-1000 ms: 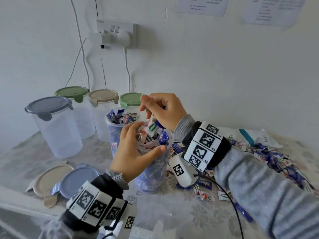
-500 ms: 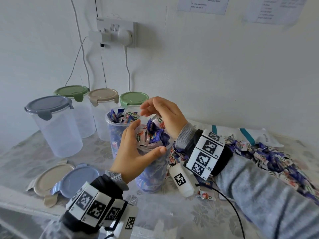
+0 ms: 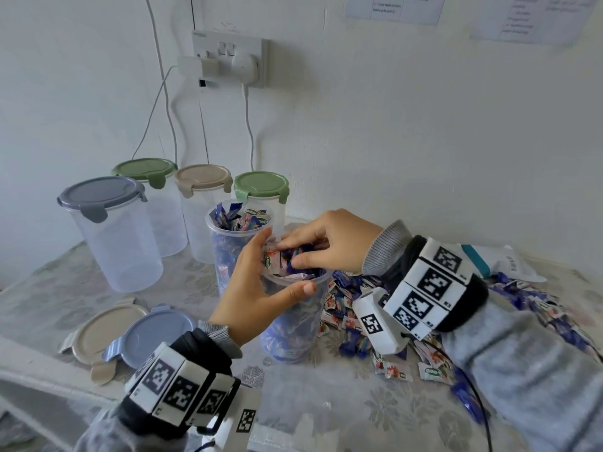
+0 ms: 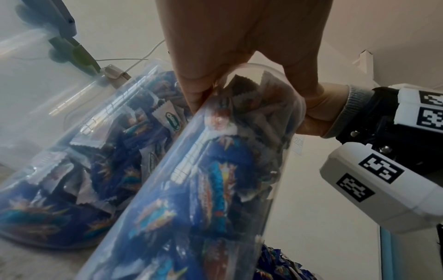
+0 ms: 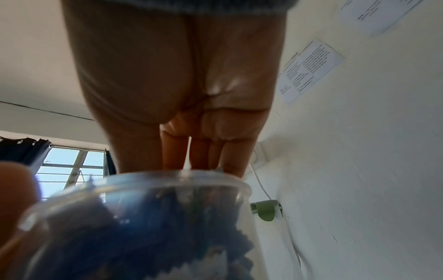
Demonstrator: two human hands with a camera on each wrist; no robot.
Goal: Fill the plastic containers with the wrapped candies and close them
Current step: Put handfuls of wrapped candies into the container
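Midway through the filling, as I read it from my remote station: my left hand (image 3: 257, 288) curls round the upper wall of the open container (image 3: 293, 324) at the centre of the head view, thumb on the near side of the rim, while my right hand (image 3: 329, 246) presses a clump of wrapped candies (image 3: 287, 259) down into its mouth, thumb and fingers closed on the wrappers. That container looks packed to the brim and heaped above it, so I judge it nearly ready for a lid. Just behind it, a second open container (image 3: 231, 236) is also full and still uncovered. Two loose lids, a beige lid (image 3: 107, 331) and a blue lid (image 3: 153, 331), lie flat at lower left on the surface (image 3: 326, 402). Four more containers stand lidded at upper left: the grey-lidded container (image 3: 111, 230) is clearly empty, and the other three appear empty too. A large candy pile (image 3: 365, 324) remains at right, beside a white bag (image 3: 502, 259). By my count, none is both filled and closed.
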